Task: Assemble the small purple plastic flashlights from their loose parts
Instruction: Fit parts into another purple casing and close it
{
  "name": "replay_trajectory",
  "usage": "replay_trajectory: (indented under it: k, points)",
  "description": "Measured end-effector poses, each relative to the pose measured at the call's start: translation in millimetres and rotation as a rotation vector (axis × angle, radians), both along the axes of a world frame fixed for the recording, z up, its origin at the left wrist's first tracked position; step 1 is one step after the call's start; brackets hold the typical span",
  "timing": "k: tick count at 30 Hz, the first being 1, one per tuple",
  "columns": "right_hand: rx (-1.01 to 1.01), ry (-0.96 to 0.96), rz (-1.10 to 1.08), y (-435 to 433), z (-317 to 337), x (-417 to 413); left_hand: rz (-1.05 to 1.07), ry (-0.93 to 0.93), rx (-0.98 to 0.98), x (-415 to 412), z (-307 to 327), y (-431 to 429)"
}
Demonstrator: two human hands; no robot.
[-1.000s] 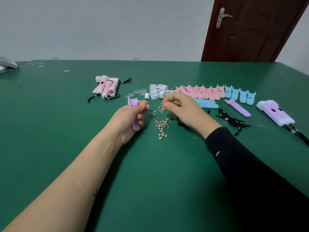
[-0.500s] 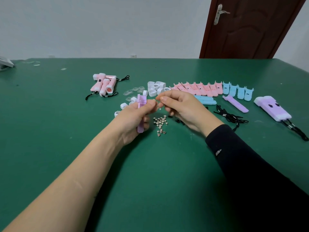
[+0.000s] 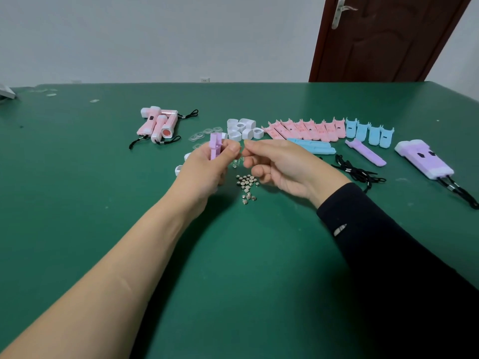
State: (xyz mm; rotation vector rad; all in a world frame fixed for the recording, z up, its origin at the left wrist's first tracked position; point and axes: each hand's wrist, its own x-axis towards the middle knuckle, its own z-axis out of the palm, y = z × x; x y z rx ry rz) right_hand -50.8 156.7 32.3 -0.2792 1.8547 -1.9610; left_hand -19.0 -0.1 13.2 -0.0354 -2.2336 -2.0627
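My left hand (image 3: pixel 207 169) grips a purple flashlight shell half (image 3: pixel 215 147), held upright above the green table (image 3: pixel 77 177). My right hand (image 3: pixel 282 167) is close beside it, thumb and forefinger pinched together near the left thumb; whatever they pinch is too small to make out. Under the hands lie small clear LED bulbs (image 3: pixel 237 161) and a pile of several silver button cells (image 3: pixel 247 186). A loose purple shell half (image 3: pixel 365 152) lies to the right. Two finished purple flashlights (image 3: pixel 425 159) with black straps lie at the far right.
Finished pink flashlights (image 3: pixel 159 124) lie at the back left. White head caps (image 3: pixel 242 128), clear lenses (image 3: pixel 204 134), pink shell halves (image 3: pixel 305 129), blue shell halves (image 3: pixel 369 130), more blue halves (image 3: pixel 312 146) and black lanyards (image 3: pixel 356 172) spread across the middle. A brown door (image 3: pixel 383 37) stands behind.
My right hand rose from the small parts on the table and came to the left hand. The left hand lifted the purple shell half and tilted it more upright.
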Motion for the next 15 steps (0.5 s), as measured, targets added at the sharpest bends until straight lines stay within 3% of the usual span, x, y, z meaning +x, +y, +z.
replay_trajectory:
  k: [4,15]
  points:
    - [0.016,0.038,0.023,2.8,0.1,0.7,-0.038,-0.083,0.061,-2.8,-1.5,-1.0]
    - [0.056,0.048,0.027,4.3,-1.0,-1.1,-0.066,-0.102,0.077,-5.3,-4.0,-4.4]
